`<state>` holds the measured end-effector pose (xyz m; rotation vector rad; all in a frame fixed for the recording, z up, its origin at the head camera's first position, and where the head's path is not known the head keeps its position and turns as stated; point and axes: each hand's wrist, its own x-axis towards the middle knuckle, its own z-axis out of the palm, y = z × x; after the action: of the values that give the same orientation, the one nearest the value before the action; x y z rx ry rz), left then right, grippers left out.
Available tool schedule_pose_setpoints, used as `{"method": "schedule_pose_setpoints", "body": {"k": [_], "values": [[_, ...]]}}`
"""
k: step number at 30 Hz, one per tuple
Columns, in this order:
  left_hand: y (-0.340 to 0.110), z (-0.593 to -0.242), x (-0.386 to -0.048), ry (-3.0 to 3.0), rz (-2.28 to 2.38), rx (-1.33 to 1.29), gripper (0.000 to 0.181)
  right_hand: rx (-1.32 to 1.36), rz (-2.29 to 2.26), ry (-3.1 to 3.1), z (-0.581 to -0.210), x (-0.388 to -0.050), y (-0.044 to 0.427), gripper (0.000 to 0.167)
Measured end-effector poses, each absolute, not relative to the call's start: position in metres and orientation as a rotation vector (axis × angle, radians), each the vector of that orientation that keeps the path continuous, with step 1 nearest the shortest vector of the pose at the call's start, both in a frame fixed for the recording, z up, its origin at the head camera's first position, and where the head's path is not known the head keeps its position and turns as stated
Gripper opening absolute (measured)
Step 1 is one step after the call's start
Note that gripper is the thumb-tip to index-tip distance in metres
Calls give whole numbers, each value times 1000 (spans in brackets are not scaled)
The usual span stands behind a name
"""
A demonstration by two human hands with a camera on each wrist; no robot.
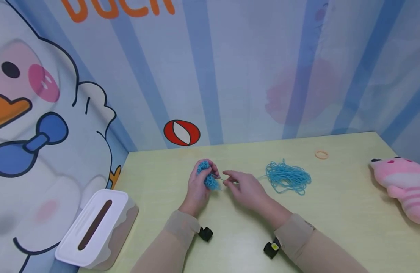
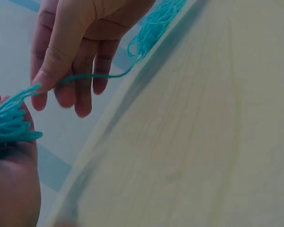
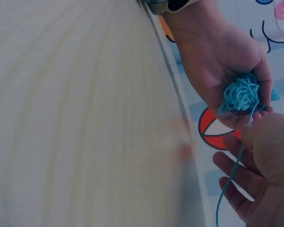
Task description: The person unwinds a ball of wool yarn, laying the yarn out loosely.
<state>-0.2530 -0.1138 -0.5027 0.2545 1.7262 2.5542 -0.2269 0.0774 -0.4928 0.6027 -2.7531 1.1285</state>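
My left hand (image 1: pixel 196 187) grips a bunched coil of blue yarn (image 1: pixel 211 182), its loops sticking out between thumb and fingers. Just to its right, my right hand (image 1: pixel 245 187) pinches a single strand of the yarn (image 2: pixel 102 75) between thumb and forefinger, the other fingers loosely spread. That strand runs from the held coil (image 3: pixel 241 94) past the right hand to a loose heap of the same blue yarn (image 1: pixel 287 177) on the table.
The pale wooden table (image 1: pixel 237 242) backs onto a striped cartoon cloth (image 1: pixel 244 76). A white-topped tissue box (image 1: pixel 119 204) stands at the left. A small peach ring (image 1: pixel 321 154) lies behind the heap, and a pink plush toy (image 1: pixel 406 185) at the right edge.
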Motion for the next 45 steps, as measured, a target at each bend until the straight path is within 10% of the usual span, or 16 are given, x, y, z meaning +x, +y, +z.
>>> {"method": "schedule_pose_setpoints", "body": {"k": [12, 45], "values": [[-121, -509, -255, 2060, 2325, 179, 42, 450, 1256, -2550, -464, -216, 103, 18], [-116, -503, -255, 1700, 2712, 94, 9, -55, 1033, -2553, -473, -204, 263, 32]]}}
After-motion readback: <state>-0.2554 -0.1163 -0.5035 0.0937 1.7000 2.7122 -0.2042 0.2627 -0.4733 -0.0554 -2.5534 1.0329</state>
